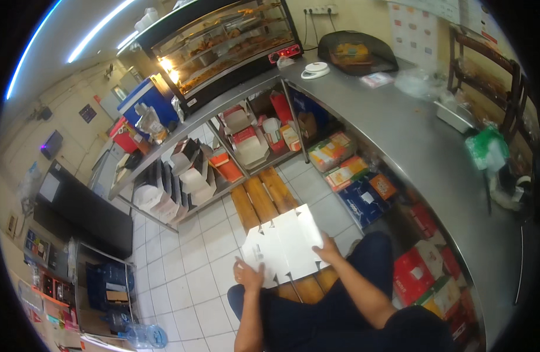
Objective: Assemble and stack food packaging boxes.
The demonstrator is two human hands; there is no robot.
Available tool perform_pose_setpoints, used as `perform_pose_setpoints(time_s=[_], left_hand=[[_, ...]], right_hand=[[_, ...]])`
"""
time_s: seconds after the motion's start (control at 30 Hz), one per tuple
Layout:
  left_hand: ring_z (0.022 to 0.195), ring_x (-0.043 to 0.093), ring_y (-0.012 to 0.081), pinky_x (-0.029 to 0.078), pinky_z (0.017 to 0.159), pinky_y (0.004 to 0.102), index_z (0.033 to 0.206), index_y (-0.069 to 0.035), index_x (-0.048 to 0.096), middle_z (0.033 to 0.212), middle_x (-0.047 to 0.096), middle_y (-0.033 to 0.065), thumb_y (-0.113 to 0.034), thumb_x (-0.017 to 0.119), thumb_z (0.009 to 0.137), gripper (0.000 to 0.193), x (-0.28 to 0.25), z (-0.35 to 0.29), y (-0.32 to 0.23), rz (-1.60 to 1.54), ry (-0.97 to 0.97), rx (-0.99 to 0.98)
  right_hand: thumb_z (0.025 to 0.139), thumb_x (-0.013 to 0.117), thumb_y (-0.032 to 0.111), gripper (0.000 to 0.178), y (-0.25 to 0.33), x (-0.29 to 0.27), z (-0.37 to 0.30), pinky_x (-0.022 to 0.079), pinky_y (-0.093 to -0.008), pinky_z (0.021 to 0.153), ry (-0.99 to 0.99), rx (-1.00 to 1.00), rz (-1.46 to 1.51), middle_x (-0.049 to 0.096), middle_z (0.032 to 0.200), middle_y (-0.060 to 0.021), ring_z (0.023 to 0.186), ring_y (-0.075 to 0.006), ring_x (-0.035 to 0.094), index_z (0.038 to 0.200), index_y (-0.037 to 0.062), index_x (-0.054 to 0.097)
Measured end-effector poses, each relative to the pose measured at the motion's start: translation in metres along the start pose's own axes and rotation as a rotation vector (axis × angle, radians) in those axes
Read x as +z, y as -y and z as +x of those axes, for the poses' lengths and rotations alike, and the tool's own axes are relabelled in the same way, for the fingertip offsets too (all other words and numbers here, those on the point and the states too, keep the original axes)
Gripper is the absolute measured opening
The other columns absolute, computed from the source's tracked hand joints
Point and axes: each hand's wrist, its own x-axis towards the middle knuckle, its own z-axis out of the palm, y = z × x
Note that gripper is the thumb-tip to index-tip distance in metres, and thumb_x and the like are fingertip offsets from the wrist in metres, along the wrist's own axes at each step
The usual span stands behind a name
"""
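Note:
A flat white cardboard box blank, creased and notched along its edges, lies over a slatted wooden bench in front of my lap. My right hand is closed on the blank's right edge, where a flap bends upward. At the lower left edge, my left hand has its fingers apart beside the cardboard. Whether its fingertips touch the blank is hard to see.
Folded cartons fill the shelf under the counter ahead, below a lit glass food display case. A long steel counter runs along the right, with packed boxes beneath. A large water bottle lies at lower left.

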Motion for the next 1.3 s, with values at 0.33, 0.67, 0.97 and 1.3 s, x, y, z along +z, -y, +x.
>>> perform_pose_setpoints(time_s=[0.33, 0.67, 0.97, 1.3], left_hand=[[0.141, 0.045, 0.0342, 0.035, 0.114, 0.0536, 0.148, -0.012, 0.051, 0.153, 0.047, 0.0148, -0.037, 0.085, 0.076, 0.084, 0.013, -0.038, -0.083, -0.112, 0.472, 0.844], [0.103, 0.068, 0.033, 0.05, 0.09, 0.0449, 0.119, -0.006, 0.068, 0.111, 0.071, 0.012, -0.015, 0.071, 0.089, 0.031, -0.003, -0.009, -0.079, -0.229, 0.455, 0.915], [0.098, 0.071, 0.0345, 0.057, 0.085, 0.0393, 0.118, -0.007, 0.067, 0.11, 0.073, 0.0142, -0.009, 0.066, 0.097, 0.021, -0.153, -0.029, -0.129, -0.582, 0.312, 0.565], [0.113, 0.067, 0.0205, 0.053, 0.095, 0.0357, 0.133, -0.003, 0.06, 0.124, 0.069, 0.01, -0.02, 0.064, 0.104, 0.033, -0.187, -0.078, -0.101, -1.29, 1.134, 0.182]], right_hand=[[0.092, 0.074, 0.02, 0.043, -0.013, -0.011, 0.004, 0.054, -0.039, 0.092, -0.202, 0.062, 0.323, 0.06, 0.124, -0.0203, 0.104, -0.03, 0.067, 0.13, 0.0048, 0.061], [0.097, 0.066, 0.013, 0.019, 0.014, -0.04, 0.011, 0.052, -0.0333, 0.092, -0.328, 0.158, 0.562, 0.072, 0.105, -0.0102, 0.101, -0.022, 0.067, 0.113, 0.0031, 0.069], [0.095, 0.073, 0.032, 0.042, 0.143, -0.104, -0.028, 0.025, -0.0552, 0.121, -0.21, -0.867, 0.296, 0.065, 0.126, -0.0131, 0.131, -0.0369, 0.056, 0.127, 0.0085, 0.06], [0.076, 0.088, 0.017, 0.029, 0.225, -0.166, -0.074, 0.027, -0.052, 0.117, 0.262, -0.852, 0.811, 0.068, 0.091, 0.0019, 0.091, -0.0179, 0.062, 0.1, 0.0118, 0.073]])
